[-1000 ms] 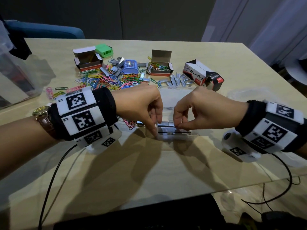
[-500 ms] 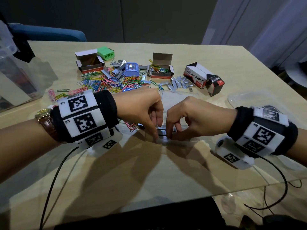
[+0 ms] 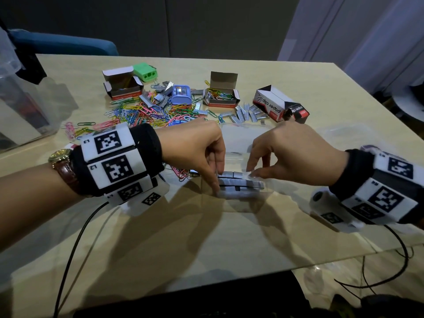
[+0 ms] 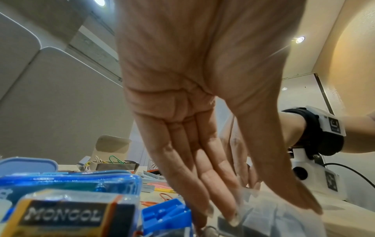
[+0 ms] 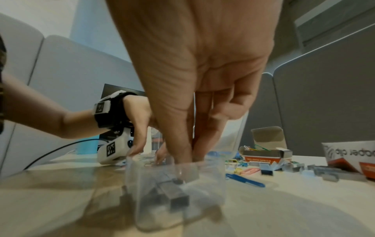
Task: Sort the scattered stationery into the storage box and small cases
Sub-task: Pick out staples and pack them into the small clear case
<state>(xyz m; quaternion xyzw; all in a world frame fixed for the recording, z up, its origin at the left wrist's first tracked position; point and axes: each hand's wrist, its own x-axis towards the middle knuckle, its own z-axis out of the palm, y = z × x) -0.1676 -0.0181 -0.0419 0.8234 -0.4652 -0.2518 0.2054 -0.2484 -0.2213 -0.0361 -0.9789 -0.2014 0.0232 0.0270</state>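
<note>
Coloured paper clips [image 3: 146,113] litter table [image 3: 298,79] behind both hands.

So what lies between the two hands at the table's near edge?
Rows of grey staple strips inside a clear plastic case; the left hand and right hand flank them, plainest in the head view.

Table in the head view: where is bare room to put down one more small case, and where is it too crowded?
Bare table lies between the clear case and the near edge, and at the far right beyond the paper clip box. It is crowded behind both hands, where paper clips and staple strips spread between the open boxes.
</note>
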